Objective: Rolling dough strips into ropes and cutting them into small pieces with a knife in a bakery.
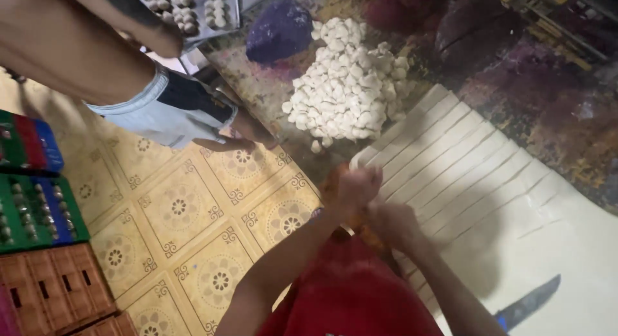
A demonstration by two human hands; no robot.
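Observation:
A wide sheet of white dough [489, 201] lies on the worktop, cut into long parallel strips. My left hand [356, 186] grips the near end of one dough strip [402, 138] at the sheet's left edge. My right hand [394, 225] sits just below it, fingers closed at the dough's edge; what it holds is blurred. Behind the sheet stands a heap of small white dough pieces [351, 85]. A knife with a blue handle [528, 304] rests on the dough at the lower right.
Another person sits at the upper left, their leg [71, 46] and light shorts [161, 107] over the yellow patterned floor tiles [193, 214]. A purple lump [280, 30] and a tray of small balls [187, 8] lie behind. Coloured crates [38, 214] stand at the left.

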